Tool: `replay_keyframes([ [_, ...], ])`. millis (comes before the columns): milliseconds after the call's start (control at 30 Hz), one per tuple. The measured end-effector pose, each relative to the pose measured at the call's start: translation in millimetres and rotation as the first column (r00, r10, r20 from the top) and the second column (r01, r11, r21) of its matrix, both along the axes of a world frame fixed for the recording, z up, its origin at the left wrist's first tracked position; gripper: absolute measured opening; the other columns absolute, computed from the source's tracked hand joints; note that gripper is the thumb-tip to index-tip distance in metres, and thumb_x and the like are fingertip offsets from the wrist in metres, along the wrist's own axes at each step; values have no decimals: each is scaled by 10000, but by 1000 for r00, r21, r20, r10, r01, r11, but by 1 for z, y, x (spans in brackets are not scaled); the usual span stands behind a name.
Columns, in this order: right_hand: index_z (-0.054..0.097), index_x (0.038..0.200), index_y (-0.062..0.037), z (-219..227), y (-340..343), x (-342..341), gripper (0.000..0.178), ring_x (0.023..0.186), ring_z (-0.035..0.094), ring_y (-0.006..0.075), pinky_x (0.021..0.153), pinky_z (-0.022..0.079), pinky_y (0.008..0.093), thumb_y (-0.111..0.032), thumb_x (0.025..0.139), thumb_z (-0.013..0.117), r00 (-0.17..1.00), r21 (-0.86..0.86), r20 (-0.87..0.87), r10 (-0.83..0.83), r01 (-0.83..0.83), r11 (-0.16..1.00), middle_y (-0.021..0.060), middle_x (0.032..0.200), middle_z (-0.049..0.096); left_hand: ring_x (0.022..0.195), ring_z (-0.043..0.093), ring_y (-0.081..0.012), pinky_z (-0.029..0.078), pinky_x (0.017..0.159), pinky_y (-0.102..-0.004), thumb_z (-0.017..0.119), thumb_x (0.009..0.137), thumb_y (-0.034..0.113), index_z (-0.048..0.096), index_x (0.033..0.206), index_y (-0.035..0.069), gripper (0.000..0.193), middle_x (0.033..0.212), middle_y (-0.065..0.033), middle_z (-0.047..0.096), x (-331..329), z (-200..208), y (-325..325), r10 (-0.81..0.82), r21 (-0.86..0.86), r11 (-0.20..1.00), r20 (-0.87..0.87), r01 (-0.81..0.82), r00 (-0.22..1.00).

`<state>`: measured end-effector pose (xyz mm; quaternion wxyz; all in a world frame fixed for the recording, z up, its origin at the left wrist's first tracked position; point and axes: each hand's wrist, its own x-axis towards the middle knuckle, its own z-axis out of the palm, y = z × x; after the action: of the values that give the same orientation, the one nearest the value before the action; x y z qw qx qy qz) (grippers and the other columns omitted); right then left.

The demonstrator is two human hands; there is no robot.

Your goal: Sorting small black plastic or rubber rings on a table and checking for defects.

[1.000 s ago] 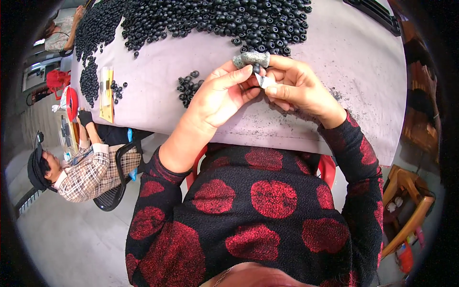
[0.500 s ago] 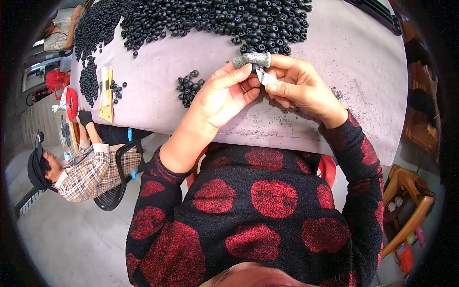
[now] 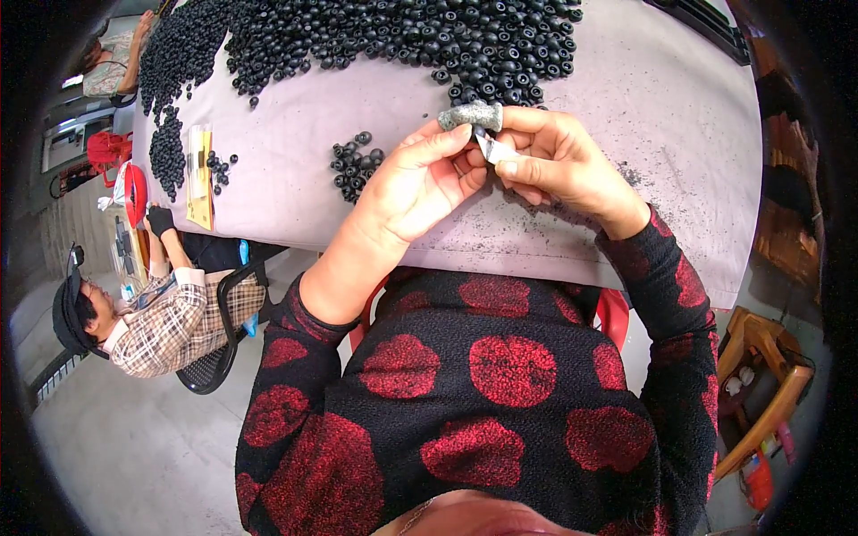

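Over the table's near side my two hands meet at the fingertips. My left hand (image 3: 402, 179) is closed, pinching a small round black piece (image 3: 480, 131) that my fingers mostly hide. A grey speckled finger sleeve (image 3: 469, 116) seems to cover its index finger. In my right hand (image 3: 559, 165), thumb and fingers grip a small pale blade (image 3: 499, 152). The blade's dark pointed tip is against or very near the black piece. Beyond my hands spreads a big heap of round black pieces with holes (image 3: 402, 36). A smaller cluster of black pieces (image 3: 353, 167) lies left of my left hand.
Black crumbs (image 3: 572, 219) are scattered on the pale tablecloth (image 3: 295, 161). A yellow packet (image 3: 200, 183) lies at the left, beside a few black pieces. A person in a checked shirt (image 3: 170, 322) sits at the left. A wooden stool (image 3: 764, 384) stands at the lower right.
The grey-sleeved finger and the blade have shifted slightly between my hands. Both hands stay in nearly the same place and keep their grip.
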<state>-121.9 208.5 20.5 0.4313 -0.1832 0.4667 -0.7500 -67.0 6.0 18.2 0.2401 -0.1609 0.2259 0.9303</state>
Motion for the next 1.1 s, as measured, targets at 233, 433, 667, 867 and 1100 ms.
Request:
replay_keyframes([
  [233, 608, 1128, -31, 1, 0, 1, 256, 511, 449, 9, 439, 333, 157, -178, 919, 625, 1000, 5, 28, -14, 14, 1000, -43, 705, 551, 942, 617, -177, 537, 848, -328, 562, 939, 68, 583, 1120, 24, 187, 1048, -80, 629, 0, 3, 2, -6, 0, 1000, -14, 6, 1000],
  [433, 621, 1129, -10, -1, 4, -3, 237, 502, 438, -6, 416, 316, 148, -141, 933, 601, 996, -23, 84, -20, 22, 999, -12, 784, 645, 891, 627, -161, 537, 829, -322, 563, 936, 54, 594, 1138, 21, 207, 1003, -74, 644, 2, 5, 2, -41, -16, 999, -70, 40, 997],
  [667, 555, 1261, -19, -1, 3, 0, 364, 501, 446, 3, 412, 316, 146, -132, 920, 617, 995, -97, 104, -6, 16, 995, -26, 743, 592, 902, 624, -159, 532, 846, -324, 562, 936, 53, 596, 1143, 32, 211, 1020, -72, 644, -2, 8, 5, 8, -15, 1000, -44, -9, 999],
  [867, 543, 1279, -22, -1, 3, 0, 396, 499, 434, 10, 415, 307, 149, -155, 916, 630, 997, -71, 83, 2, 3, 997, -28, 722, 559, 951, 622, -177, 526, 877, -331, 556, 938, 54, 589, 1146, 34, 212, 1050, -74, 639, 0, 6, 7, 14, -58, 998, -22, -15, 1000],
  [1100, 564, 1244, -6, 1, 2, 0, 364, 492, 424, 10, 412, 293, 152, -148, 916, 629, 996, -77, 85, 1, 5, 997, -22, 730, 568, 952, 626, -172, 529, 870, -326, 556, 933, 46, 593, 1145, 30, 215, 1055, -76, 642, 2, 4, 5, 12, -39, 999, -29, -13, 1000],
])
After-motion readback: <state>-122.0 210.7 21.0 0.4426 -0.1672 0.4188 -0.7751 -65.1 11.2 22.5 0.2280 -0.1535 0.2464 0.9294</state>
